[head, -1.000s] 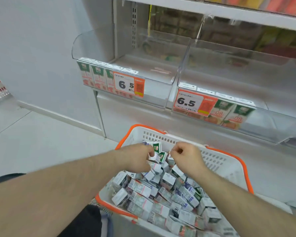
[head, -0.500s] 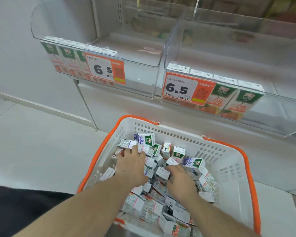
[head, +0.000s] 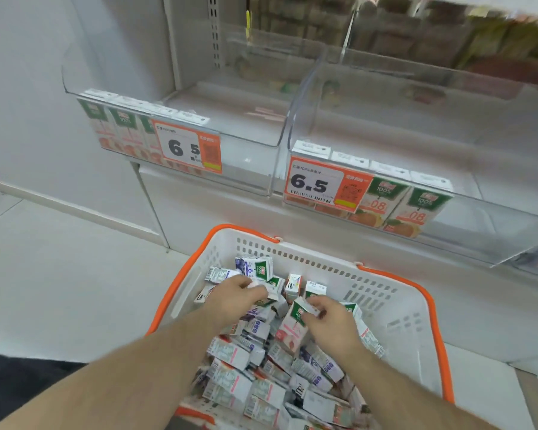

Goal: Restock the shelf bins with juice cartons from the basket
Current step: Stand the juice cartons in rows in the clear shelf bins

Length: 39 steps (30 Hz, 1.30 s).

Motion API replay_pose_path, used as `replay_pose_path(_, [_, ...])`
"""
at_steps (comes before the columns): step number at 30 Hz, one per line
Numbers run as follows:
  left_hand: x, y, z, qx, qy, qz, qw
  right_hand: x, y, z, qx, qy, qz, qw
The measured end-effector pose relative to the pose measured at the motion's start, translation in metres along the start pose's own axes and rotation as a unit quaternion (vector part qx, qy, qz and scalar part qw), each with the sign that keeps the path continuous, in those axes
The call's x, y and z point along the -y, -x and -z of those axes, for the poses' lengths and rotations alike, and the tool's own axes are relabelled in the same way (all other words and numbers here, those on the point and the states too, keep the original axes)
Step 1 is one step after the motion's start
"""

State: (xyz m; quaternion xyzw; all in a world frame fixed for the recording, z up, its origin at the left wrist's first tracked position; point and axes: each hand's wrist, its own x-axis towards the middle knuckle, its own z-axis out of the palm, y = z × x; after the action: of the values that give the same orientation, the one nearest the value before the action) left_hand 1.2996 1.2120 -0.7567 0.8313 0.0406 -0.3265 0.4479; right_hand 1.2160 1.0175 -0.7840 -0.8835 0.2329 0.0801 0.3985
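The clear plastic shelf bins (head: 385, 169) are sitting mostly bare above the basket (head: 395, 308), a perforated white one with an orange rim. Inside it, glossy boxy juice cartons (head: 246, 380) are lying jumbled. The left hand (head: 233, 297) and right hand (head: 333, 324) are each pinching one, so neighbours are probably getting dragged out or crushed.

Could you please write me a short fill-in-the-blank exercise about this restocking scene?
1. The white basket has a rim coloured ____.
2. Both price tags, left and right, show the number ____.
3. The right hand grips a carton whose top is coloured ____.
4. The left hand reaches into the ____.

Missing words: orange; 6.5; green; basket
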Motion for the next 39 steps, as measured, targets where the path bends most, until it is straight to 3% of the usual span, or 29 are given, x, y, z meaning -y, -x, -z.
replay_pose_path(3, [-0.019,0.017,0.009,0.078,0.219,0.077,0.97,0.024,0.006,0.032,0.012,-0.13,-0.038,0.991])
replay_pose_path(5, [-0.036,0.032,0.016,0.102,0.299,0.089,0.945,0.041,0.014,0.052,0.015,-0.198,-0.044,0.979])
replay_pose_path(13, [-0.118,0.099,0.065,0.141,0.28,0.035,0.949,0.107,0.058,0.113,-0.003,-0.318,0.035,0.947])
replay_pose_path(21, [-0.115,0.105,0.078,0.19,0.352,0.05,0.915,0.151,0.088,0.138,-0.003,-0.389,0.121,0.913])
replay_pose_path(24, [-0.112,0.1,0.079,0.172,0.346,0.037,0.922,0.159,0.092,0.138,-0.041,-0.351,0.174,0.919])
replay_pose_path(27, [-0.11,0.098,0.085,0.119,0.344,0.019,0.931,0.163,0.097,0.132,-0.115,-0.218,0.248,0.937])
replay_pose_path(29, [-0.112,0.098,0.089,0.089,0.39,-0.011,0.917,0.164,0.099,0.127,-0.136,-0.178,0.297,0.928])
replay_pose_path(35, [-0.125,0.104,0.1,0.069,0.356,-0.083,0.928,0.177,0.097,0.123,-0.141,-0.152,0.368,0.906])
replay_pose_path(39, [-0.135,0.108,0.11,0.061,0.41,-0.092,0.905,0.195,0.09,0.122,-0.16,-0.145,0.371,0.903])
